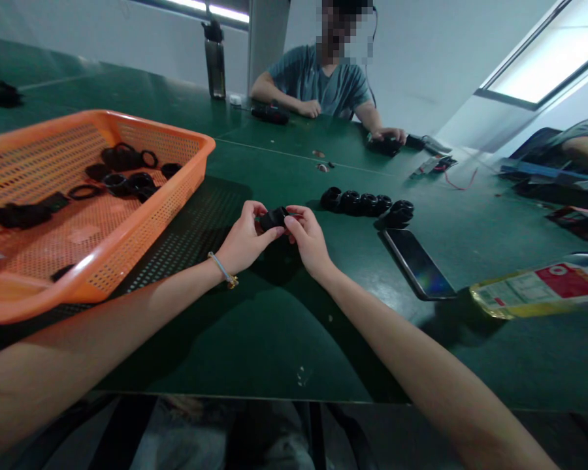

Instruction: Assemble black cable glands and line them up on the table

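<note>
Between my two hands is a small black cylindrical plastic part, held just above the green table. My left hand, with a bracelet at the wrist, grips its left side between thumb and fingers. On the other side, my right hand pinches the right end. Fingertips cover some of the part, so its exact kind cannot be made out. A row of several similar black parts lies on the table to the right, beyond my right hand.
An orange plastic basket on the left holds loose black rings and parts. To the right lie a phone and a yellow-edged package. Across the table sits another person; a dark bottle stands at the back.
</note>
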A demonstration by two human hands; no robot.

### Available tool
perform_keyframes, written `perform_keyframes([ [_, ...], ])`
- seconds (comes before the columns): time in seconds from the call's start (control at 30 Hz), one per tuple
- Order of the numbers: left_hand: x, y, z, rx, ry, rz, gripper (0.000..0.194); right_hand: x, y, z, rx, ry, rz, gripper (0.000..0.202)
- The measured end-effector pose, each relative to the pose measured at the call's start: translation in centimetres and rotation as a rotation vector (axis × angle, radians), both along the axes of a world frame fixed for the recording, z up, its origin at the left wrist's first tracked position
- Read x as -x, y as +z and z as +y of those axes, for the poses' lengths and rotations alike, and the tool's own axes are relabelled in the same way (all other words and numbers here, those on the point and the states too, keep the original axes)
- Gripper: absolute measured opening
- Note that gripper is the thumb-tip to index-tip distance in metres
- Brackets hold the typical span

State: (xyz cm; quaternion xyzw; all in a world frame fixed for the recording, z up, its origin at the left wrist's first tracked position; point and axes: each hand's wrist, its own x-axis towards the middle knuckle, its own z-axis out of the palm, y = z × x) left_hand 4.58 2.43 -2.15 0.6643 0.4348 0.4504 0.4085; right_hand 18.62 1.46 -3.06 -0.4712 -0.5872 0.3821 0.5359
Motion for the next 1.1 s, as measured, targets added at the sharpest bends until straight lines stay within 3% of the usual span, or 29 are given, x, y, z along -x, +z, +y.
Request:
perform_keyframes([
  [0.17, 0.0, -0.2, 0.2, -0.012, -0.018, -0.034, 0.038, 0.0, 0.2, -0.3, -0.053, 0.026, -0.174, 0.038],
  [0.33, 0.0, -0.2, 0.3, -0.027, -0.062, 0.076, 0.031, -0.5, 0.8, -0.3, -0.151, -0.087, -0.374, 0.023],
  [0.43, 0.0, -0.1, 0.2, -0.071, 0.0, 0.185, 0.025, -1.5, 1.0, 0.5, -0.162, -0.149, -0.441, 0.024],
  [0.6, 0.0, 0.3, -0.3, -0.113, -0.012, 0.367, 0.025, -5.3, 1.8, 2.3, -0.127, -0.464, -0.543, 0.031],
  [0.77, 0.0, 0.5, -0.6, -0.212, -0.071, 0.511, 0.021, -10.2, 2.8, 2.7, -0.038, -0.821, -0.828, 0.046],
  [0.9, 0.0, 0.6, -0.8, -0.249, -0.088, 0.56, 0.019, -12.7, 3.0, 2.5, 0.066, -0.942, -0.986, 0.051],
  [1.1, 0.0, 0.5, -0.9, -0.324, -0.12, 0.661, 0.017, -14.3, 2.3, 2.5, 0.092, -0.923, -1.128, 0.04],
])
